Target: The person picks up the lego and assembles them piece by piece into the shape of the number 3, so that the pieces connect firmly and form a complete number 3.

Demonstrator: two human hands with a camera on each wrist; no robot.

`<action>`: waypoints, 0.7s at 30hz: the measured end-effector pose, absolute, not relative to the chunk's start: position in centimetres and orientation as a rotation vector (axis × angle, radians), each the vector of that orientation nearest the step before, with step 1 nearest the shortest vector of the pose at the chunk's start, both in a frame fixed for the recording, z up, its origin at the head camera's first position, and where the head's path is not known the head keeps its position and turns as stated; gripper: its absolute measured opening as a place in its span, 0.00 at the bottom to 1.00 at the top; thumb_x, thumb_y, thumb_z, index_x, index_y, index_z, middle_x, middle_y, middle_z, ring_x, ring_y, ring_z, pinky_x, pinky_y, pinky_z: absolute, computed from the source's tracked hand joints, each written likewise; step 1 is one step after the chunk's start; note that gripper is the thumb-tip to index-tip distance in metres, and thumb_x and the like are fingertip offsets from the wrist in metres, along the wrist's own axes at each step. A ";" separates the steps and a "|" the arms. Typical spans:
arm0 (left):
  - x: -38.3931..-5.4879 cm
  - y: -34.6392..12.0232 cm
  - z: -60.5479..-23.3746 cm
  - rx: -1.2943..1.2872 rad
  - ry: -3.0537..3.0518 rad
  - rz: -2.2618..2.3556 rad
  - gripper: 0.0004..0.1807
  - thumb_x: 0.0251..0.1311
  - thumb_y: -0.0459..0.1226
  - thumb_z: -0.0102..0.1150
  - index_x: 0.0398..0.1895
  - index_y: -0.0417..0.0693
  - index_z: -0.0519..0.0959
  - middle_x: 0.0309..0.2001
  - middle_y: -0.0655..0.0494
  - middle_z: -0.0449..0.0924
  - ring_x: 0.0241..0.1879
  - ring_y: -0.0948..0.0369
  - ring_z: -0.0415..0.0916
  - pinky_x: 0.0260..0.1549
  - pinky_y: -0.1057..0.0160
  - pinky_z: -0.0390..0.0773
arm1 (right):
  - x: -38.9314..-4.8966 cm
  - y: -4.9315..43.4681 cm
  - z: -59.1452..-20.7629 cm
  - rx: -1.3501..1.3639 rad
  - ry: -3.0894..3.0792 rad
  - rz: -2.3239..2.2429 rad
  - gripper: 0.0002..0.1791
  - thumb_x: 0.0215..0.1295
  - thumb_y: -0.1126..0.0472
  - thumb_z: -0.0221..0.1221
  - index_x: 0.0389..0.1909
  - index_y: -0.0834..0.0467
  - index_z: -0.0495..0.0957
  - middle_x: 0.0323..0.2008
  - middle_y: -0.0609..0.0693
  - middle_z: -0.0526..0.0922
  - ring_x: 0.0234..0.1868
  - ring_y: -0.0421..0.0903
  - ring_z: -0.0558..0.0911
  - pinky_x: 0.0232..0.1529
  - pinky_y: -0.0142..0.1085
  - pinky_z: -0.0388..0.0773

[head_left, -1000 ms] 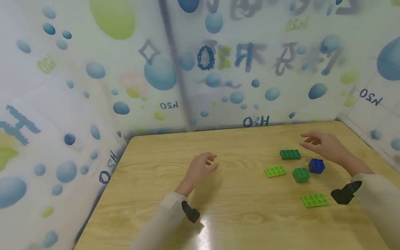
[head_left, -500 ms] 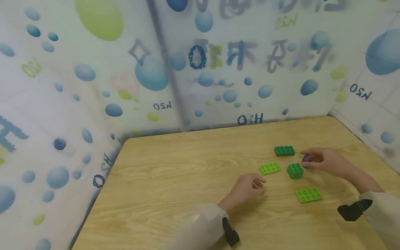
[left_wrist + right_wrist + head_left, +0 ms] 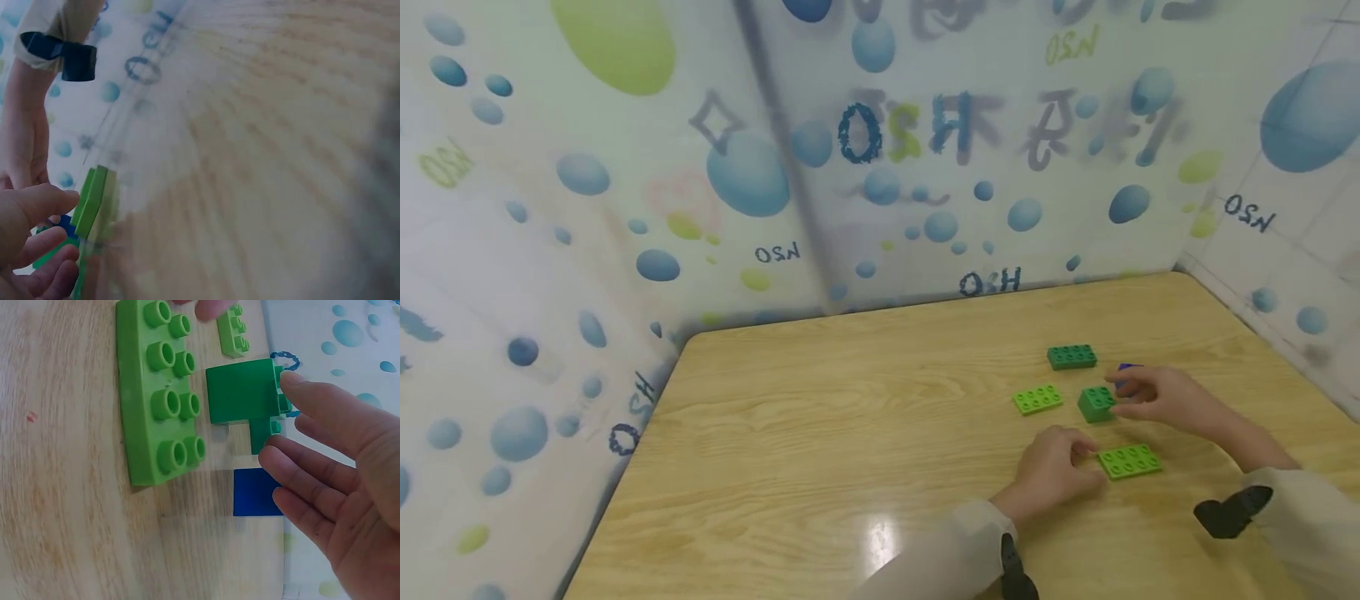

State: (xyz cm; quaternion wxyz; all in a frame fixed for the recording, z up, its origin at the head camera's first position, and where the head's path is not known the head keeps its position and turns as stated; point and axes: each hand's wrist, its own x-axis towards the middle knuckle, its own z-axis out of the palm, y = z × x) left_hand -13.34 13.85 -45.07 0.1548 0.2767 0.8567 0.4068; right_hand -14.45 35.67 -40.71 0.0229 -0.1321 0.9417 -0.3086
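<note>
Right hand [image 3: 1172, 406] partly hides blue block [image 3: 256, 492].

head: soft, even light, white glare on the counter [image 3: 820, 400] at 6 o'clock, faint shadows between 4 and 5 o'clock | left wrist: hazy, grain smeared, dark blur at 3 o'clock | right wrist: dimmer, light-green brick [image 3: 139, 394] fairly crisp

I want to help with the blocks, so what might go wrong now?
The right hand is near both the square green block and the blue block, so its fingers might bump one while going for the other.
The left hand is close to the edge of the near lime brick; a push might slide it across the table.
The hands are close together, so they might knock each other.
</note>
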 end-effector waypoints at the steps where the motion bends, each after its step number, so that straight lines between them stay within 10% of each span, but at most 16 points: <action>1: -13.2 14.2 -45.1 0.792 2.496 1.121 0.17 0.47 0.44 0.69 0.43 0.57 0.82 0.33 0.72 0.71 0.33 0.75 0.65 0.32 0.74 0.65 | -14.5 35.7 -40.8 -0.409 2.913 -0.953 0.30 0.55 0.56 0.65 0.54 0.71 0.71 0.38 0.56 0.81 0.35 0.49 0.81 0.32 0.34 0.76; 21: -12.1 16.3 -45.7 0.718 2.842 0.807 0.20 0.42 0.57 0.69 0.41 0.70 0.81 0.27 0.73 0.63 0.28 0.73 0.57 0.29 0.70 0.57 | -15.6 35.4 -42.0 -0.409 2.867 -0.908 0.30 0.51 0.57 0.68 0.51 0.71 0.73 0.36 0.53 0.79 0.36 0.48 0.80 0.34 0.36 0.76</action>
